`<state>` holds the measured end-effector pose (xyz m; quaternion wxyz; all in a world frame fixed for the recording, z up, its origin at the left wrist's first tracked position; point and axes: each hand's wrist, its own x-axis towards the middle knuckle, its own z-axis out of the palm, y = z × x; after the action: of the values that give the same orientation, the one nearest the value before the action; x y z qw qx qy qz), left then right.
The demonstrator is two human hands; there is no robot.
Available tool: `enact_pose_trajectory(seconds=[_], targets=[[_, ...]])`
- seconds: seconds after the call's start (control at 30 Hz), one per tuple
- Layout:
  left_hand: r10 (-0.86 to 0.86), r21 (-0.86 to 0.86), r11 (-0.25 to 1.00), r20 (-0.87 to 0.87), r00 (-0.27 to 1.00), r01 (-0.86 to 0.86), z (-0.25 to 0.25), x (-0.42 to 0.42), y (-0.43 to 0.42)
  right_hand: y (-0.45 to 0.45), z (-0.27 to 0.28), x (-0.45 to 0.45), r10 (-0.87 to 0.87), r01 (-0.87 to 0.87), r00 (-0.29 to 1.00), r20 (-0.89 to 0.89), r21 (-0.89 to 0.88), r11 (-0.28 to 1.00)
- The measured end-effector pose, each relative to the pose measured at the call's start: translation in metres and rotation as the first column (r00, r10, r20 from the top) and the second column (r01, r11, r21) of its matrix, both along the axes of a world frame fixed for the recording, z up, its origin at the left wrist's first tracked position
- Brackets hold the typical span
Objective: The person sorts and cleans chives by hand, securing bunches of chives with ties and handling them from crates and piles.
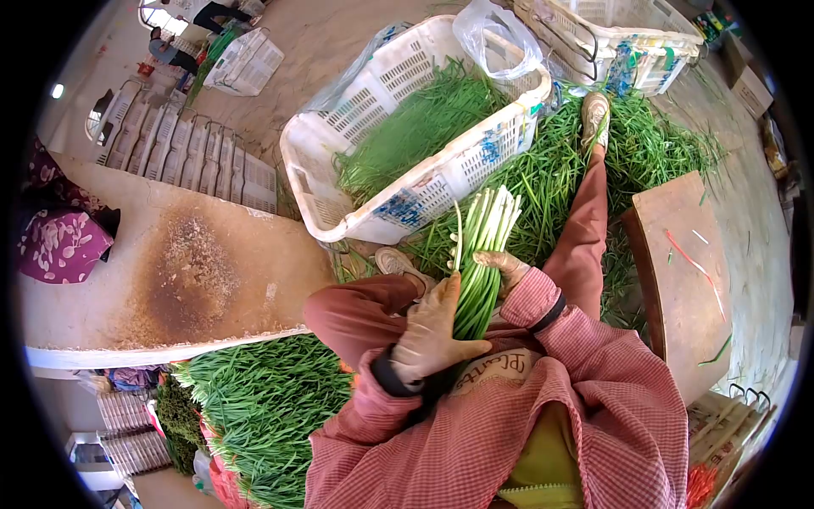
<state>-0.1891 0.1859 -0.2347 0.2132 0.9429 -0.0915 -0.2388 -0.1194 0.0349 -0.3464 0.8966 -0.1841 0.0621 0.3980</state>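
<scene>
A bunch of green stalks with white ends (490, 254) stands upright above my lap, white ends pointing away from me. My left hand (431, 329), in a pale glove, is wrapped round the lower left side of the bunch, thumb across its base. My right hand (502, 266), also gloved, grips the bunch from the right, its fingers partly hidden behind the stalks. One stalk (459, 242) stands apart at the left of the bunch, near my left fingertips.
A white crate (415, 182) with loose greens lies ahead; another crate (627, 55) stands at upper right. Greens (543, 182) cover the floor round my foot. A stained slab (170, 271) is at left, a green pile (271, 399) below it, a board (687, 271) at right. People stand far upper left.
</scene>
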Motion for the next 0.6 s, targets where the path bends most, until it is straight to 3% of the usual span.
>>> enact_pose_trajectory(seconds=[0.03,0.07,0.1,0.13,0.17,0.23,0.3,0.33,0.37,0.4,0.43,0.47,0.5,0.53,0.6], targets=[[-0.047,-0.256,0.966,-0.029,0.998,0.038,0.005,0.010,0.027,-0.008,-0.001,-0.003,0.036,-0.033,0.998,-0.044,0.065,0.997],[0.053,-0.489,0.866,-0.115,0.992,-0.103,0.004,0.025,0.042,-0.011,-0.024,-0.002,0.098,-0.108,0.991,0.087,0.124,0.986],[0.129,-0.672,0.699,-0.217,0.968,-0.243,-0.002,0.037,0.052,-0.011,-0.020,-0.003,0.097,-0.107,0.992,0.084,0.123,0.987],[0.078,-0.756,0.541,-0.391,0.917,-0.369,-0.018,0.039,0.053,-0.008,-0.012,-0.003,0.100,-0.116,0.990,0.097,0.174,0.978],[-0.190,-0.870,0.313,-0.451,0.872,-0.382,-0.071,0.038,0.054,-0.005,-0.006,0.000,0.101,-0.125,0.988,0.116,0.226,0.966],[-0.404,-0.734,0.265,-0.673,0.619,-0.625,-0.070,0.007,0.020,0.000,-0.011,0.006,0.013,-0.027,0.995,0.099,0.141,0.990],[-0.367,-0.659,0.263,-0.744,0.558,-0.705,-0.066,-0.003,0.012,-0.005,0.013,0.015,-0.176,0.177,0.984,0.009,-0.018,0.984],[-0.324,-0.581,0.239,-0.803,0.500,-0.778,-0.067,-0.009,0.008,-0.008,0.009,0.027,-0.265,0.297,0.955,0.135,-0.411,0.862],[-0.326,-0.574,0.223,-0.806,0.495,-0.788,-0.067,-0.012,0.006,-0.002,0.006,0.039,-0.390,0.567,0.816,0.427,-0.458,0.685],[-0.271,-0.556,0.190,-0.822,0.501,-0.809,-0.066,-0.013,0.006,-0.012,0.013,0.054,-0.300,0.625,0.765,0.570,-0.544,0.559],[-0.213,-0.541,0.159,-0.836,0.506,-0.826,-0.065,-0.013,0.008,-0.023,0.003,0.068,-0.255,0.698,0.694,0.673,-0.542,0.468],[-0.187,-0.567,0.146,-0.820,0.540,-0.811,-0.067,-0.014,0.007,-0.032,-0.003,0.083,-0.324,0.735,0.675,0.663,-0.564,0.377],[-0.183,-0.569,0.146,-0.820,0.543,-0.810,-0.066,-0.014,0.006,-0.044,-0.007,0.098,-0.411,0.696,0.718,0.561,-0.587,0.415],[-0.141,-0.586,0.140,-0.810,0.569,-0.798,-0.064,-0.014,0.005,-0.054,-0.017,0.111,-0.438,0.798,0.602,0.668,-0.510,0.321],[-0.100,-0.599,0.132,-0.800,0.591,-0.789,-0.064,-0.015,0.005,-0.083,0.000,0.119,-0.493,0.800,0.599,0.631,-0.504,0.327]])
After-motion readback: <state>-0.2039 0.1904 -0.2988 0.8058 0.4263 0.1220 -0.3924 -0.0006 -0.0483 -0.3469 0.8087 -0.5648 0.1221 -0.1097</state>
